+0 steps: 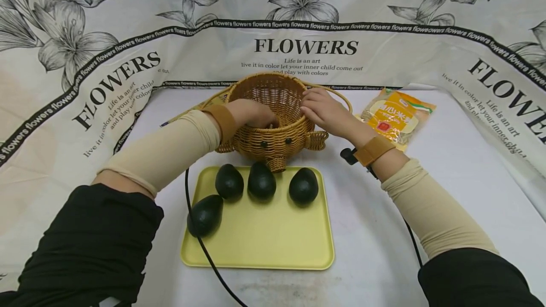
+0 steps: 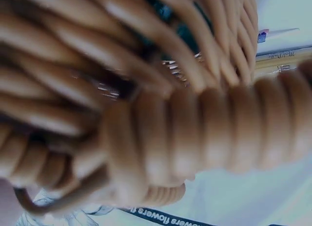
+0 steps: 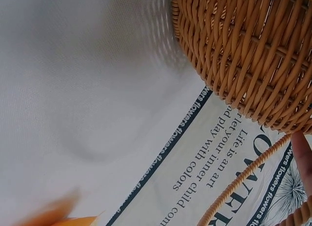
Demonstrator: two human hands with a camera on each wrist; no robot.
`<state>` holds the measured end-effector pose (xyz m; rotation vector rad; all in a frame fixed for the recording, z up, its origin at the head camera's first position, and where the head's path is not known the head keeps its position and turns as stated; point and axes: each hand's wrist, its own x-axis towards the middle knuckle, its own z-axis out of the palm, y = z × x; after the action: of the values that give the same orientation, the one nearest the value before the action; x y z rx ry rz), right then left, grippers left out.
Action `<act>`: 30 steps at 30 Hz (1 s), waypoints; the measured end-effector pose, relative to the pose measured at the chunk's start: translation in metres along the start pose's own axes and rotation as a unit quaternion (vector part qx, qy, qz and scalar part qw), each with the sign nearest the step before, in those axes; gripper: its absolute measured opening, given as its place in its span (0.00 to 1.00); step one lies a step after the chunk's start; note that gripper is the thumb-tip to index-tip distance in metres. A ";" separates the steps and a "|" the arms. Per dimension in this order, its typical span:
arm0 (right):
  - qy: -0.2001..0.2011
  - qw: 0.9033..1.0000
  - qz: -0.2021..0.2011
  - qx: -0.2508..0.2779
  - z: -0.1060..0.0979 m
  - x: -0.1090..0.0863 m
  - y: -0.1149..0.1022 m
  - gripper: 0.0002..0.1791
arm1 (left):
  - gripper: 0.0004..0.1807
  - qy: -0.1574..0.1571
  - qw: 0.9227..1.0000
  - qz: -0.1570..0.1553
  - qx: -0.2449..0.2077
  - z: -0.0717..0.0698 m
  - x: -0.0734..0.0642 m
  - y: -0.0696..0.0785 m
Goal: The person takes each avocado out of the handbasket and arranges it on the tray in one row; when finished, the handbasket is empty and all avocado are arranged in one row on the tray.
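Note:
A wicker basket point(image 1: 273, 142) with an animal face stands behind a yellow tray point(image 1: 273, 245). My left hand point(image 1: 253, 112) reaches over its left rim, with the fingertips down inside and hidden; I cannot tell what they hold. Through the blurred weave point(image 2: 204, 133) in the left wrist view, something dark green shows. At the right rim, my right hand point(image 1: 326, 112) grips the basket's edge. One of its fingers point(image 3: 302, 158) shows by the rim in the right wrist view. Several dark green avocados lie on the tray, including one point(image 1: 304, 187) at the right and one point(image 1: 205, 215) at the left.
An orange and clear food packet point(image 1: 394, 117) lies right of the basket. The basket's thin handle point(image 1: 341, 97) is folded down behind. A black cable point(image 1: 209, 255) crosses the tray's left side. A flower-printed cloth point(image 1: 304, 56) hangs behind the white table.

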<state>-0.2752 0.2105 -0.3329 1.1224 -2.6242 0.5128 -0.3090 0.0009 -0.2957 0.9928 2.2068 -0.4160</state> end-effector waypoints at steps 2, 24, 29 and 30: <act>0.000 1.000 0.002 0.000 0.000 0.000 0.000 0.14 | 0.22 0.001 1.000 -0.001 0.009 -0.001 -0.001 0.000; -0.003 1.000 0.005 -0.002 0.000 0.001 -0.001 0.14 | 0.27 0.028 0.998 -0.010 0.047 -0.013 -0.019 -0.002; -0.002 1.000 0.004 -0.004 0.000 0.000 0.000 0.14 | 0.30 0.034 0.998 -0.007 0.052 -0.017 -0.024 -0.005; -0.003 1.000 0.004 -0.004 0.000 0.000 0.000 0.15 | 0.30 0.033 0.998 -0.007 0.051 -0.018 -0.025 -0.005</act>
<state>-0.2750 0.2103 -0.3329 1.1119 -2.6346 0.5006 -0.3089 -0.0061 -0.2658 1.0589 2.2727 -0.5130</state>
